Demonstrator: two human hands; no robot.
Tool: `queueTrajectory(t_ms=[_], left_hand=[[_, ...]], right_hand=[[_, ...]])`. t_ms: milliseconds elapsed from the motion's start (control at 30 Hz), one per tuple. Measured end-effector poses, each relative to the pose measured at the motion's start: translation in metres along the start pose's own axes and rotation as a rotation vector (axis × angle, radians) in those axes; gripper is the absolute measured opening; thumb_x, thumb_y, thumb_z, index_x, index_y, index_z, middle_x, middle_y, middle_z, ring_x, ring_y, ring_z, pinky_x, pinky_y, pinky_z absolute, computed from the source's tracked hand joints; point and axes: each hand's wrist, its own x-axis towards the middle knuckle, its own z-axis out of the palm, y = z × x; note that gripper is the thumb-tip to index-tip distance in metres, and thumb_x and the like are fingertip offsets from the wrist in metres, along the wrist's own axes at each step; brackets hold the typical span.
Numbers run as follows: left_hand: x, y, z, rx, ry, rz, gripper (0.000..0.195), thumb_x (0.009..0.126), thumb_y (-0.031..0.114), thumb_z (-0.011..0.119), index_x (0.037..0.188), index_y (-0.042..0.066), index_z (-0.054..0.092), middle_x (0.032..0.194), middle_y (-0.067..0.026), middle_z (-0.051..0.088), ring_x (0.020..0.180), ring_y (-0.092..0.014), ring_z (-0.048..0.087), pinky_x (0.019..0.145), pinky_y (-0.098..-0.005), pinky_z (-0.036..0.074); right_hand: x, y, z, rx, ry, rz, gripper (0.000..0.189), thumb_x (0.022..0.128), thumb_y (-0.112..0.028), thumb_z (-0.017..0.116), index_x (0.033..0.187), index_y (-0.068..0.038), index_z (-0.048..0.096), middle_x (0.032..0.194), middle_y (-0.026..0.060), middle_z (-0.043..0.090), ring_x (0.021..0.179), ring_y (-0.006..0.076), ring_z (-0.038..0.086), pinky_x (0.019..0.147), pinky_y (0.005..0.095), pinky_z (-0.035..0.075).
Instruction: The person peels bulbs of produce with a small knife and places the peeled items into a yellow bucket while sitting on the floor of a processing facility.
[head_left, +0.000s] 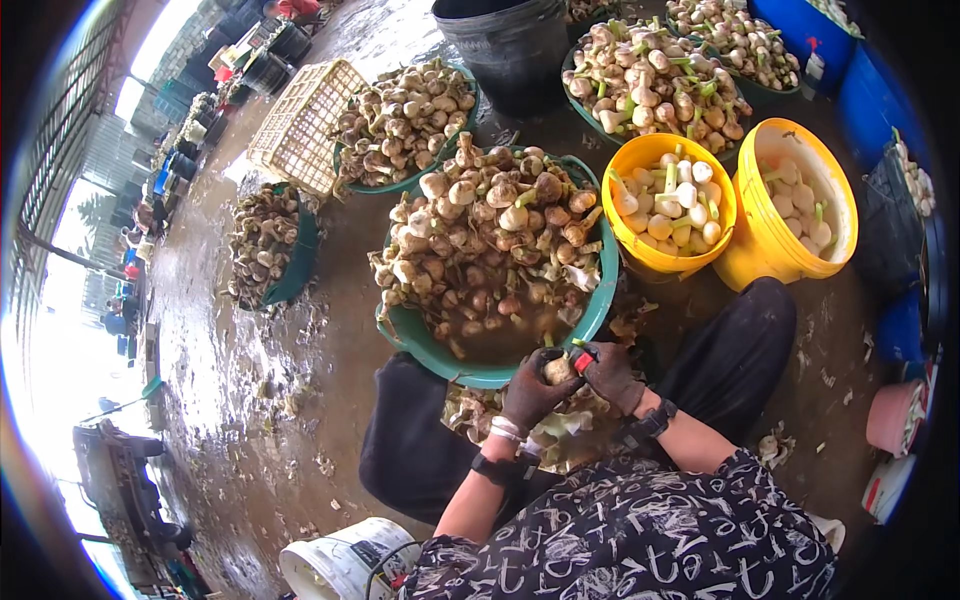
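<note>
Both hands wear dark gloves and meet just past the near rim of a green basin (609, 289), where unpeeled garlic bulbs (499, 225) are heaped in brown water. My left hand (538, 386) holds a garlic bulb (559, 370) with a short green stem. Around a small red-handled tool (583, 363) my right hand (616, 375) is closed, right against the bulb; its blade cannot be made out. Peeled white garlic (686, 196) fills a yellow bucket (651, 259) to the right of the basin. A second yellow bucket (840, 217), tilted, holds more peeled bulbs.
More garlic-filled basins stand ahead (405, 124) and at the left (289, 255), near a cream plastic crate (304, 124) and a black tub (510, 56). Garlic skins (562, 427) lie between my legs on the wet floor. A white bucket (349, 559) lies at the lower left.
</note>
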Motion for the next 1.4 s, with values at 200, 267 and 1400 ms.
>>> queueTrajectory(t_ms=[200, 267, 1400], left_hand=[[-0.008, 0.003, -0.011, -0.426, -0.142, -0.141, 0.053, 0.074, 0.023, 0.077, 0.113, -0.003, 0.055, 0.095, -0.0046, 0.062, 0.081, -0.013, 0.058, 0.074, -0.0262, 0.049], [-0.013, 0.005, -0.011, -0.466, -0.128, -0.188, 0.053, 0.074, 0.023, 0.078, 0.113, -0.003, 0.055, 0.095, -0.0048, 0.063, 0.081, -0.011, 0.058, 0.072, -0.0244, 0.049], [-0.039, -0.014, -0.015, -0.708, 0.096, -0.211, 0.026, 0.089, 0.022, 0.062, 0.103, 0.001, 0.063, 0.091, -0.0006, 0.062, 0.080, -0.008, 0.056, 0.070, -0.0228, 0.048]], right_hand=[[-0.010, 0.003, -0.007, 0.304, -0.127, -0.015, 0.031, 0.089, -0.030, 0.054, 0.082, -0.002, 0.065, 0.064, 0.0046, 0.062, 0.059, 0.0195, 0.061, 0.054, 0.0333, 0.046], [-0.012, 0.007, -0.016, 0.607, -0.340, 0.336, 0.024, 0.090, -0.028, 0.054, 0.094, -0.006, 0.063, 0.076, -0.0004, 0.060, 0.066, 0.0130, 0.059, 0.055, 0.0289, 0.048], [-0.015, -0.013, -0.010, 0.220, -0.073, -0.185, 0.023, 0.077, -0.019, 0.068, 0.092, -0.004, 0.059, 0.075, 0.0047, 0.056, 0.070, 0.0194, 0.057, 0.061, 0.0295, 0.046]])
